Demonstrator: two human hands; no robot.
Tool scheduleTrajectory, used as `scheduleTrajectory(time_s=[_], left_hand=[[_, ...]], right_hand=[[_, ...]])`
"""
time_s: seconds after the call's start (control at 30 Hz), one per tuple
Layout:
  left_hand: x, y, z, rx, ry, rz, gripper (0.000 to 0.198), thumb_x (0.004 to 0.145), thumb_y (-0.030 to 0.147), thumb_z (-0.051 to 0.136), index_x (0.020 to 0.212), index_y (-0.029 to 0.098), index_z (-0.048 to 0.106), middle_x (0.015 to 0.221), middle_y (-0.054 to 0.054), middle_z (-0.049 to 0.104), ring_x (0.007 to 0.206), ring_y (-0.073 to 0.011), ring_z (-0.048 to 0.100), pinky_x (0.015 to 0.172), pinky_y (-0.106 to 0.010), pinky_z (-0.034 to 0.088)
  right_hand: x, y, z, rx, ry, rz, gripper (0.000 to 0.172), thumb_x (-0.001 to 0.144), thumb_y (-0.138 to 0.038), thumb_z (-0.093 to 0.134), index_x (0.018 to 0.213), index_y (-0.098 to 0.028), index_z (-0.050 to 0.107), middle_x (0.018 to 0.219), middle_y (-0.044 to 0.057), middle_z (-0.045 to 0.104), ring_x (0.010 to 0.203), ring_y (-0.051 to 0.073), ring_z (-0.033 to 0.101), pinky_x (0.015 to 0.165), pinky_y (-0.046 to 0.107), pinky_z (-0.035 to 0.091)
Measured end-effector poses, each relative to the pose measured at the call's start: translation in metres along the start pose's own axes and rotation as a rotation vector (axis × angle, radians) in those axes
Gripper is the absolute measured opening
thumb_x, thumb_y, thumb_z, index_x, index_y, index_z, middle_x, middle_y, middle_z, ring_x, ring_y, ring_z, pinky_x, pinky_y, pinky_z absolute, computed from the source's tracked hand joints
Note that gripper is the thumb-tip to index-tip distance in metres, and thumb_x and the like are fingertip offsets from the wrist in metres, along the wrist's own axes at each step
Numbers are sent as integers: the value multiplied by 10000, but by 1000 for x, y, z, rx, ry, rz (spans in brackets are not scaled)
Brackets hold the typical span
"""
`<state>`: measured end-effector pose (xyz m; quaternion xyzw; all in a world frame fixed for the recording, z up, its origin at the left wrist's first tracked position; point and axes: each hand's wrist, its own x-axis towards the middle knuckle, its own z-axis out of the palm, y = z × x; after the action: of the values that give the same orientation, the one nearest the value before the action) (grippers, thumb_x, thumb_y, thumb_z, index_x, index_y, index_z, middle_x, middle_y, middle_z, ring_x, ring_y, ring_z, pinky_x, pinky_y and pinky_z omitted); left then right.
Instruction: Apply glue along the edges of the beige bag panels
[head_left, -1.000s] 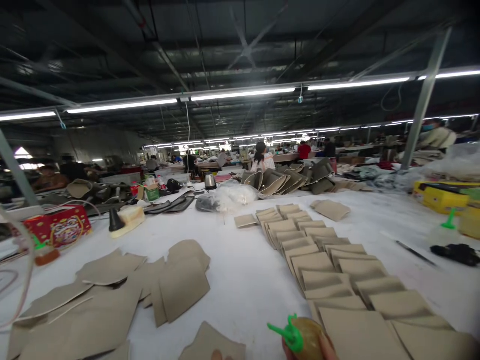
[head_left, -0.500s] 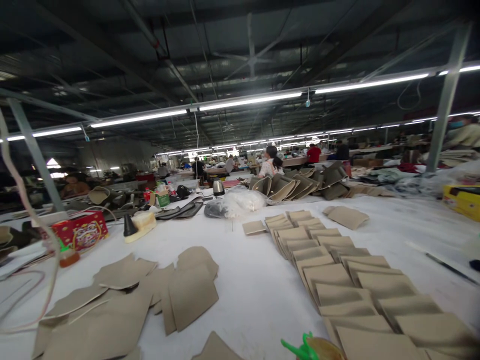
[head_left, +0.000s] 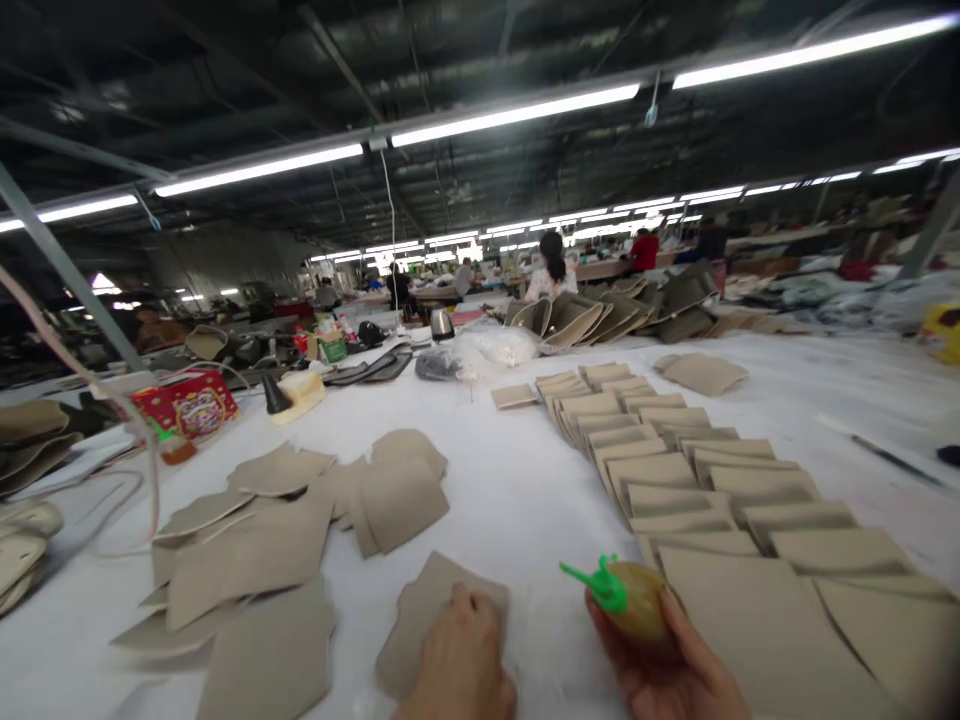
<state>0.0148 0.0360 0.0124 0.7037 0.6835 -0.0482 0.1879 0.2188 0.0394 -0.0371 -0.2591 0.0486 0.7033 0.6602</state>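
Note:
My left hand (head_left: pixel 463 655) has its fingers curled down onto a flat taupe leather-like piece (head_left: pixel 409 615), pinning it to the table. In my right hand (head_left: pixel 667 670) is a squeeze bottle (head_left: pixel 637 600) of amber liquid with a green nozzle, gripped between thumb and fingers. Its nozzle points left, above the table and apart from the piece. To the right lie long overlapping rows of similar taupe pieces (head_left: pixel 660 475). A loose pile of larger cut pieces (head_left: pixel 255 550) spreads out on the left.
Another amber bottle (head_left: pixel 178 448) stands by a red box (head_left: pixel 196 402) at the left. A pale hose (head_left: pixel 154 470) hangs down there. Clear plastic wrap (head_left: pixel 499 345) and folded dark pieces (head_left: pixel 585 318) line the far edge. A long thin tool (head_left: pixel 892 455) lies right. People work beyond.
The view has tilted down and both hands have come into sight. The bottle, earlier only partly visible at the bottom edge, now shows in my right hand; my left hand is on the near piece.

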Motion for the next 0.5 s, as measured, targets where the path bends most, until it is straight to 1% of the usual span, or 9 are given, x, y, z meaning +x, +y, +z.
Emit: scheduleTrajectory(time_s=[0.03, 0.07, 0.13, 0.23, 0.37, 0.43, 0.5], left_hand=[[-1, 3, -1, 16, 22, -7, 370, 759, 104, 597, 1129, 129, 594, 1214, -185, 547, 1063, -319, 591, 911, -420, 503], [-2, 4, -2, 30, 31, -16, 360, 756, 104, 577, 1115, 119, 589, 1202, -188, 546, 1056, -316, 590, 909, -413, 502], [-3, 5, -3, 42, 38, -28, 329, 768, 128, 555, 1096, 112, 580, 1170, -184, 549, 1023, -303, 595, 896, -398, 502], [-5, 0, -2, 36, 44, -17, 317, 785, 176, 556, 1096, 117, 569, 1141, -171, 545, 998, -297, 596, 879, -390, 502], [-6, -9, 0, 29, 73, 30, 307, 799, 199, 546, 1094, 118, 567, 1103, -157, 535, 1003, -305, 591, 874, -402, 500], [-5, -9, 0, 38, 74, 26, 306, 802, 202, 547, 1095, 115, 568, 1094, -157, 530, 990, -307, 599, 855, -403, 506], [-4, -4, 0, 54, 74, 14, 300, 799, 192, 549, 1086, 106, 573, 1092, -163, 528, 976, -306, 606, 840, -399, 511]], right_hand=[[-3, -1, 4, -2, 43, -70, 525, 440, -190, 1015, 898, -183, 758, 1122, 126, 688, 925, 323, 682, 753, 404, 619], [-4, -1, 7, -31, 54, -126, 553, 450, -212, 1014, 935, -179, 749, 1144, 130, 678, 927, 316, 679, 741, 396, 620], [-7, 0, 12, -47, 81, -129, 593, 432, -216, 1014, 954, -182, 735, 1165, 118, 669, 938, 306, 672, 749, 397, 617], [-9, 2, 16, -57, 99, -132, 622, 404, -201, 1013, 954, -190, 722, 1150, 92, 673, 938, 286, 665, 756, 398, 616], [-11, 2, 17, -73, 92, -133, 640, 402, -211, 1010, 969, -171, 716, 1163, 113, 660, 930, 292, 659, 732, 397, 619], [-11, 2, 17, -77, 90, -136, 621, 420, -222, 1005, 966, -178, 714, 1179, 109, 653, 941, 293, 656, 734, 400, 618], [-11, 2, 16, -78, 89, -146, 609, 421, -225, 1004, 954, -189, 712, 1178, 96, 654, 946, 288, 656, 741, 397, 617]])
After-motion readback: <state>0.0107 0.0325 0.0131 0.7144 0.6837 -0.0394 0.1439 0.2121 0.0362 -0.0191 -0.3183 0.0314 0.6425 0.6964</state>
